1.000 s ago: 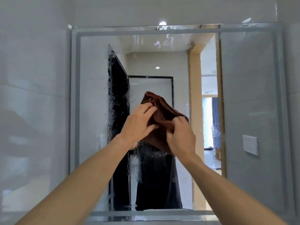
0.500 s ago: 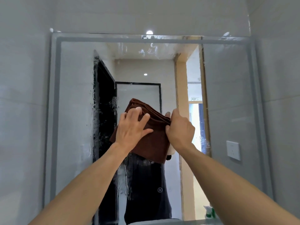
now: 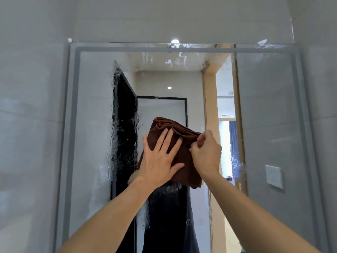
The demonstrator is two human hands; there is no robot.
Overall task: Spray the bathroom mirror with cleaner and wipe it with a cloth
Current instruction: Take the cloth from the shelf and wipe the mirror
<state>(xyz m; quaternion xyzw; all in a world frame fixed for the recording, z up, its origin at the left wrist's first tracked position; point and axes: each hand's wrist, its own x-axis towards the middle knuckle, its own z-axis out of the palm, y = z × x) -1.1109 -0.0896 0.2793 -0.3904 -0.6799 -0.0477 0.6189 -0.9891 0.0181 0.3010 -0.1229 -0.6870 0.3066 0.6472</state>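
With our left hand (image 3: 160, 159) flat on the brown cloth (image 3: 175, 141) at the wet mirror (image 3: 91, 143) centre, our right hand (image 3: 206, 154) pinches its right edge; the cloth's folds run down to the right.

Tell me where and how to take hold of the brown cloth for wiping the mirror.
Probably best to hold the brown cloth flat across its broad folded face, coming straight at the mirror from the front, as the left hand does with fingers spread. The folded layers bunch at the upper right edge, where the right hand pinches them; a palm over that stack should keep it together.
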